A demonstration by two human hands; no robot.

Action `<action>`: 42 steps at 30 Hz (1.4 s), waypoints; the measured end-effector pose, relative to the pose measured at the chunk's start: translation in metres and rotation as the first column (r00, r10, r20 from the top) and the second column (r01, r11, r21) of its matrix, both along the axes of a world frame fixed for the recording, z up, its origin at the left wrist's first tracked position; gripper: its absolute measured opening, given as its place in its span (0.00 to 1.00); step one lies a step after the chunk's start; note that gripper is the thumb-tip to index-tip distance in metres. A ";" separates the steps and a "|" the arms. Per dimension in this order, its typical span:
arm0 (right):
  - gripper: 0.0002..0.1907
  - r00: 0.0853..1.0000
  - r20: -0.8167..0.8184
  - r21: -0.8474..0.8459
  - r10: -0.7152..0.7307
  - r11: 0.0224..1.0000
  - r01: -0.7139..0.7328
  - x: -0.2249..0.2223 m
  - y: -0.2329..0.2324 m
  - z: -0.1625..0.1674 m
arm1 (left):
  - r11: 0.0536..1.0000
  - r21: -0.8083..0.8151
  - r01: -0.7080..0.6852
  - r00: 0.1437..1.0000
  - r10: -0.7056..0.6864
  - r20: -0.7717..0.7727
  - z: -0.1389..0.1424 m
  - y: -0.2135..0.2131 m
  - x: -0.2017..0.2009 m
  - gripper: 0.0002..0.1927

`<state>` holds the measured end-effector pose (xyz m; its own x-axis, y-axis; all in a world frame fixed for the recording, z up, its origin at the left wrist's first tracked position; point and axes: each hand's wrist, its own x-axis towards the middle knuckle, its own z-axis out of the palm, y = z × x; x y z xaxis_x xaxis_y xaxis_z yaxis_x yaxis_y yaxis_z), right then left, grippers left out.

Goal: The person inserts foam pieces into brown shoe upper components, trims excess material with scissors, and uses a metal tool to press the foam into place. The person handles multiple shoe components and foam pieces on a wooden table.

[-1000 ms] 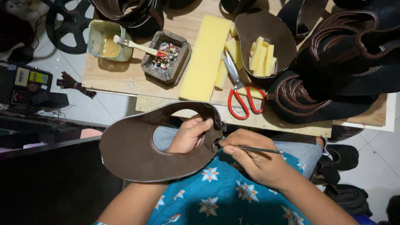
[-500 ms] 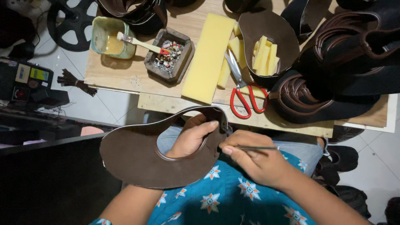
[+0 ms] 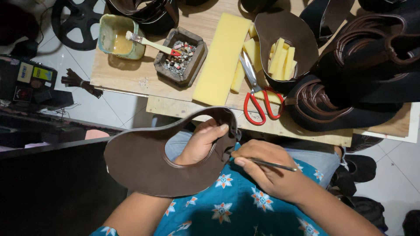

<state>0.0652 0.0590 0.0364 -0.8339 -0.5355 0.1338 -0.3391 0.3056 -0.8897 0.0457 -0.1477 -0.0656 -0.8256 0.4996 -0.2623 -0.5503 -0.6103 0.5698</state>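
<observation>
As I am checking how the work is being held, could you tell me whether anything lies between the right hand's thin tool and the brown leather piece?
Nothing visible does. The right hand holds the thin tool with its tip at the edge of the brown leather piece, which the left hand grips through the cut-out opening.

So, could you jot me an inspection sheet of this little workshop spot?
Surface: wooden board, partly bare.
Job's things: brown leather piece; thin tool.
Clutter: glue pot with brush; tray of bits; yellow foam; red scissors; stacked leather pieces.
Hands: left hand through the leather's opening; right hand holds the tool at its edge.
Cables: thin wires near the dark device.
Surroundings: white tiled floor.
</observation>
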 end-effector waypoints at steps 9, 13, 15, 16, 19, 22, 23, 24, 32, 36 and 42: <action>0.07 0.992 0.050 0.051 -0.112 0.993 0.109 -0.004 0.000 0.003 | 1.000 -0.002 0.026 0.982 -0.025 0.185 -0.001 0.002 0.000 0.12; 0.07 0.992 -0.066 -0.010 -0.112 0.994 0.112 -0.003 0.001 0.000 | 1.000 0.000 0.009 0.986 -0.009 0.165 0.001 0.002 -0.002 0.11; 0.06 0.982 -0.048 -0.031 -0.183 0.983 0.182 0.000 0.006 -0.001 | 1.000 -0.001 -0.006 0.990 0.006 0.143 0.006 0.003 -0.004 0.10; 0.07 0.986 -0.041 -0.017 -0.164 0.986 0.163 0.000 0.006 -0.003 | 0.999 -0.037 -0.005 0.990 0.010 0.142 0.009 0.004 -0.005 0.11; 0.08 0.984 -0.009 -0.027 -0.175 0.984 0.175 0.001 0.007 -0.013 | 0.983 -0.179 -0.028 0.995 0.044 0.087 0.022 0.006 -0.004 0.11; 0.08 0.965 0.051 -0.098 -0.256 0.961 0.260 0.004 0.013 -0.025 | 0.913 -0.400 -0.083 0.996 0.089 -0.003 0.032 0.009 0.002 0.12; 0.09 0.964 0.071 -0.100 -0.256 0.960 0.262 0.004 0.015 -0.030 | 0.886 -0.456 -0.083 0.996 0.092 -0.002 0.033 0.011 0.004 0.12; 0.09 0.963 0.092 -0.102 -0.255 0.959 0.264 0.005 0.016 -0.036 | 0.878 -0.468 -0.097 0.994 0.104 -0.010 0.034 0.012 0.006 0.12; 0.12 0.768 0.612 -0.344 -0.188 0.811 0.473 0.009 0.029 -0.072 | 0.920 -0.347 -0.185 0.979 0.203 0.016 0.044 -0.001 0.006 0.13; 0.12 0.683 0.710 -0.348 -0.170 0.759 0.551 0.010 0.029 -0.078 | 0.994 0.111 -0.019 0.963 -0.011 0.270 0.064 -0.006 0.006 0.13; 0.12 0.673 0.725 -0.256 -0.143 0.852 0.457 0.009 0.025 -0.068 | 0.913 -0.344 -0.219 0.971 0.171 -0.165 0.080 0.018 -0.008 0.08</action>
